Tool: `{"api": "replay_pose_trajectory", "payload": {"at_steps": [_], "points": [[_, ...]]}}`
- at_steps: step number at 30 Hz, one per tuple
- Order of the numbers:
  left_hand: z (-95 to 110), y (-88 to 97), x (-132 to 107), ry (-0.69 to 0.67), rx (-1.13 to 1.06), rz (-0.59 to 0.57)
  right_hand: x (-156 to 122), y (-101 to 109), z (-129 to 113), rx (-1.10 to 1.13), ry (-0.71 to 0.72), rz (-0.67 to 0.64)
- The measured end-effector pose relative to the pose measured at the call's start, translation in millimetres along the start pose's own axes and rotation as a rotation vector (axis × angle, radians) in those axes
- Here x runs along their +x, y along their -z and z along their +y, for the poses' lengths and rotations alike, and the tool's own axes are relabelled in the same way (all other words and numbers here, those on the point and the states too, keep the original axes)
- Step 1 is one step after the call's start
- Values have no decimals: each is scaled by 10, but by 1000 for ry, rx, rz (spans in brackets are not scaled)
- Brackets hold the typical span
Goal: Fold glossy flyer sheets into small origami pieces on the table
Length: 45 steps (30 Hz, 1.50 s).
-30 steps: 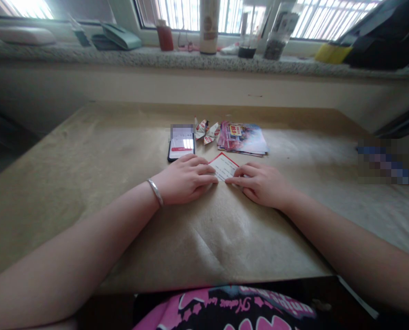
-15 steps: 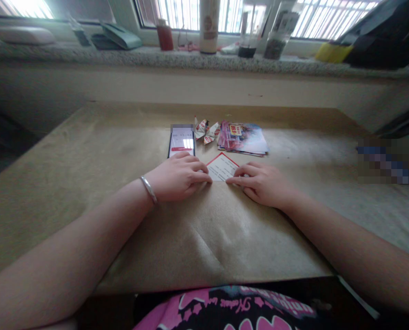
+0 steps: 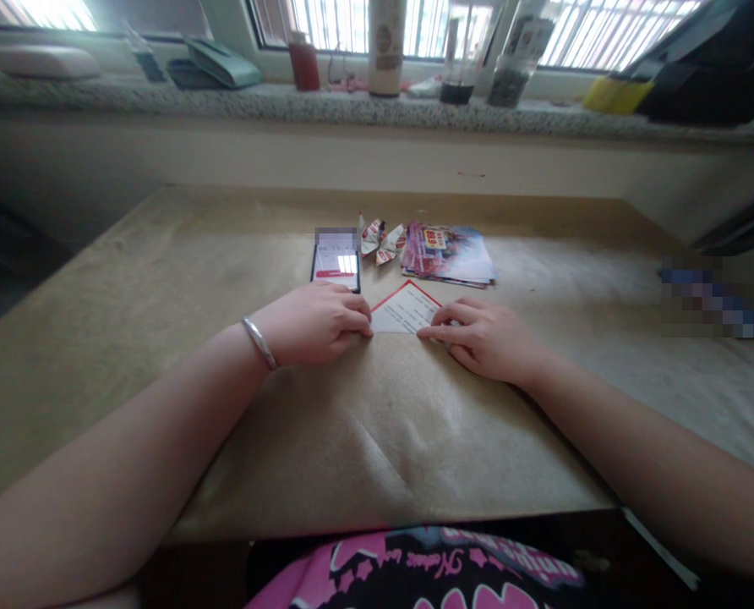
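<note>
A sheet of paper (image 3: 406,309), folded into a triangle with a red border and printed text, lies flat on the table with its point away from me. My left hand (image 3: 317,321), wearing a silver bangle, has curled fingers pressed on the paper's left corner along the near fold. Fingers of my right hand (image 3: 482,337) hold the right side of the paper, the index fingertip on the fold. Just beyond my left hand lies a phone (image 3: 336,264) with a lit screen. Small folded paper pieces (image 3: 382,241) sit beside a stack of colourful printed sheets (image 3: 450,254).
The table (image 3: 377,423) has a tan, slightly creased cover. Behind it, the granite windowsill (image 3: 326,106) carries a red container (image 3: 304,63), a tall bottle (image 3: 386,51), jars, and a black and yellow object on the right. A blurred-out item (image 3: 719,296) lies at the right edge.
My left hand has slid left along the near fold, uncovering more of the paper's left side. My right hand stays in place on the right side.
</note>
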<state>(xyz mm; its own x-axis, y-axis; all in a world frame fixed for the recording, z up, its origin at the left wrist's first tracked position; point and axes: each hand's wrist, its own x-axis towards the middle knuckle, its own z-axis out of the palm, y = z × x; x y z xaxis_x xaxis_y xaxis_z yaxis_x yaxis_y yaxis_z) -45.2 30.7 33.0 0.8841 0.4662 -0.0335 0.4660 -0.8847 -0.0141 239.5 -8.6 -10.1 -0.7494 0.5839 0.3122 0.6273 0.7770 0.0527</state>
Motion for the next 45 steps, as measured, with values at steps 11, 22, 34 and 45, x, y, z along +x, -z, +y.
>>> {"api": "replay_pose_trajectory", "payload": {"at_steps": [11,22,34,45], "points": [[-16,45,-40,29,-11,-32,6,8,-2,3,-3,2],[-38,99,-77,99,23,-109,14,16,-9,5,8,6],[-132,115,-141,123,4,-129,8,10,-13,15,-1,3],[-146,134,-162,190,-70,-118,1,2,-9,11,-1,0]]}}
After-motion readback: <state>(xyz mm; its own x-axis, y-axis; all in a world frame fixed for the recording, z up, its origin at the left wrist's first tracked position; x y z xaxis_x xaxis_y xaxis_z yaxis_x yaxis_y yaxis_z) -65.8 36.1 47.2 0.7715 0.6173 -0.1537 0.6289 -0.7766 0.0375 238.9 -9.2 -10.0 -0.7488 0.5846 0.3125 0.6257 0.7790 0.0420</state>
